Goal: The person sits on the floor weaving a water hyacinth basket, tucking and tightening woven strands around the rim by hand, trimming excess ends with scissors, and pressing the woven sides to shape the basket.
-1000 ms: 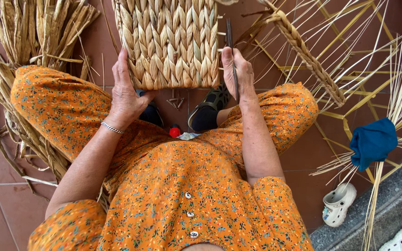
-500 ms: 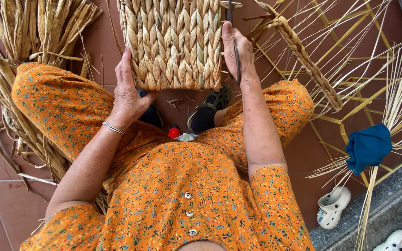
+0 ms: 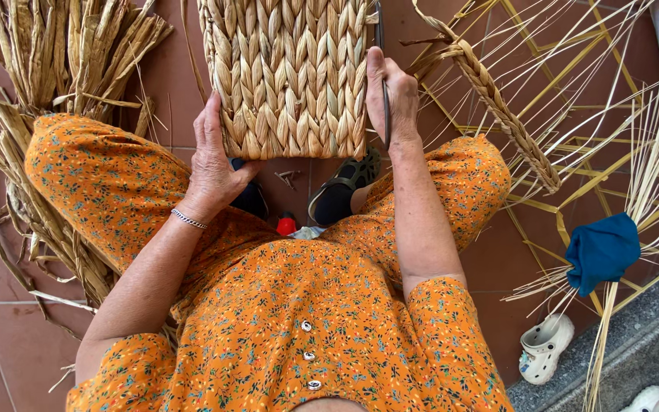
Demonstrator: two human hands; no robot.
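A woven straw basket (image 3: 291, 72) stands in front of my knees, its braided wall facing me. My left hand (image 3: 213, 164) grips its lower left corner, thumb under the bottom edge. My right hand (image 3: 389, 95) presses against the basket's right edge and pinches a thin dark metal tool (image 3: 384, 91) that runs up along that edge. Below the basket my dark sandals (image 3: 341, 194) rest on the tile. A braided straw handle (image 3: 497, 107) curves away to the right of the basket.
Bundles of dried straw (image 3: 62, 53) lie at the left. Thin loose reeds and a yellow wire frame (image 3: 573, 145) spread at the right, with a blue cloth (image 3: 602, 250) on them. A small red object (image 3: 287, 225) sits between my feet. White clogs (image 3: 543, 347) stand by a grey step.
My right hand has slid a little higher along the basket's right edge with the tool. The left hand keeps its hold on the lower left corner.
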